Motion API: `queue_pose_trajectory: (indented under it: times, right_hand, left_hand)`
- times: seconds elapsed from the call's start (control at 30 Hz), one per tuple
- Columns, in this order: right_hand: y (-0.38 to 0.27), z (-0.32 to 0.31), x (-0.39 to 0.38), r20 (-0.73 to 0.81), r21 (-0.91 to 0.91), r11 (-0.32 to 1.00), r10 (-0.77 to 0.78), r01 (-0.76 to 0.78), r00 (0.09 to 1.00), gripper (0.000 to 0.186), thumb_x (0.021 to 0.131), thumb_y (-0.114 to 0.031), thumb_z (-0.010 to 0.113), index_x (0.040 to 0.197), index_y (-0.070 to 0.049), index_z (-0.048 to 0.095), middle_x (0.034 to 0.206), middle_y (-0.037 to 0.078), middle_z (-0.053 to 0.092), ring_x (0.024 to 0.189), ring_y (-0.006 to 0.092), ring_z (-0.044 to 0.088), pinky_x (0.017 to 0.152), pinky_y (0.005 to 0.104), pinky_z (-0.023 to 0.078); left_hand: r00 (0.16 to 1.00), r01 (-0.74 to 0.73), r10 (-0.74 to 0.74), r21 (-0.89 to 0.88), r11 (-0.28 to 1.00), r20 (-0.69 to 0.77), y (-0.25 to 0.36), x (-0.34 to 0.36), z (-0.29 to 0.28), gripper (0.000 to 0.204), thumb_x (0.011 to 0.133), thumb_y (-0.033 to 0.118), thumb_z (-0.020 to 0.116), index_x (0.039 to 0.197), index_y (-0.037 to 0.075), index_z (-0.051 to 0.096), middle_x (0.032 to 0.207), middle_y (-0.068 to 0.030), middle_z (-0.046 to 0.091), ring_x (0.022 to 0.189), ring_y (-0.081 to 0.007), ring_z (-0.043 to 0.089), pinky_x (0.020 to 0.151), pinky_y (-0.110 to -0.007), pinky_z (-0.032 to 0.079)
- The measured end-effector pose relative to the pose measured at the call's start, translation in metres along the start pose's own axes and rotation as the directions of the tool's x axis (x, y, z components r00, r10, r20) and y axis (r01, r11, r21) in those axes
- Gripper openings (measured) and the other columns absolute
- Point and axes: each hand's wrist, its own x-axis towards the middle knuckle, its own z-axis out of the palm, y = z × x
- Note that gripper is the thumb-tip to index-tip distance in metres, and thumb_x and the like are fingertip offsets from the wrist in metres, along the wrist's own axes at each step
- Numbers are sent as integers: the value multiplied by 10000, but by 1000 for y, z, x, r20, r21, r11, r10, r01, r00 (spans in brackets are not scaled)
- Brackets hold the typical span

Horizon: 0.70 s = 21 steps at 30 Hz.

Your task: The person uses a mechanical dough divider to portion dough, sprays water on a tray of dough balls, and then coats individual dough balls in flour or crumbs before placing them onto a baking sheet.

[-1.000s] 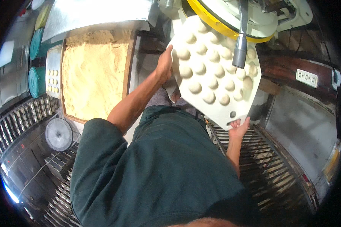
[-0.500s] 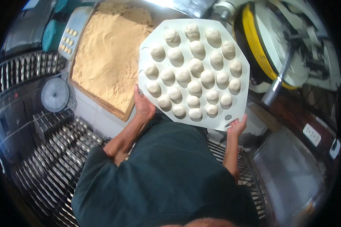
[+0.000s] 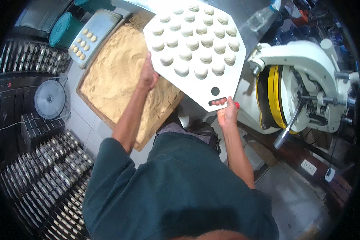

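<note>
A white angular board (image 3: pixel 194 90) carrying several rows of pale dough balls (image 3: pixel 201 71) extends over the upper right part of a wooden-rimmed tray (image 3: pixel 108 122) of tan powder (image 3: pixel 108 80). My left hand (image 3: pixel 149 75) grips the board's left edge. My right hand (image 3: pixel 227 110) holds the lower corner, fingers hooked through the handle slot beside a round hole. To the left of the powder, a metal tray (image 3: pixel 101 28) holds several small pale pieces.
A white machine with a yellow ring (image 3: pixel 273 100) and levers stands at right. A plastic bottle (image 3: pixel 258 20) lies beyond the board. Left are teal containers (image 3: pixel 60 30), a round fan (image 3: pixel 48 100) and racks (image 3: pixel 40 168) with small pale pieces. A socket strip (image 3: pixel 309 167) is at lower right.
The board, held in both hands, has come away from the machine and moved up and left over the powder tray. The view has shifted, showing more of the machine at right.
</note>
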Motion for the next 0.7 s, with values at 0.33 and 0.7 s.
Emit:
queue_pose_trajectory:
  times: [0.33, 0.7]
  right_hand:
    - [-197, 127, 174, 395, -767, -5, -791, 641, 466, 862, 795, -426, 843, 1339, 89, 417, 1232, 191, 537, 1098, 293, 555, 987, 385, 455]
    - [-316, 237, 298, 374, -441, 373, -750, 816, 545, 349, 915, -279, 729, 1062, 30, 664, 823, 124, 688, 661, 167, 661, 606, 312, 556]
  left_hand:
    - [948, 202, -204, -33, 979, -244, -64, -37, 35, 299, 1095, 287, 371, 1255, 56, 473, 1023, -86, 602, 893, -226, 670, 751, -395, 621]
    - [799, -83, 77, 17, 996, -597, -32, 13, -27, 206, 1076, 206, 393, 1087, 33, 505, 871, -72, 570, 716, -196, 586, 623, -385, 555]
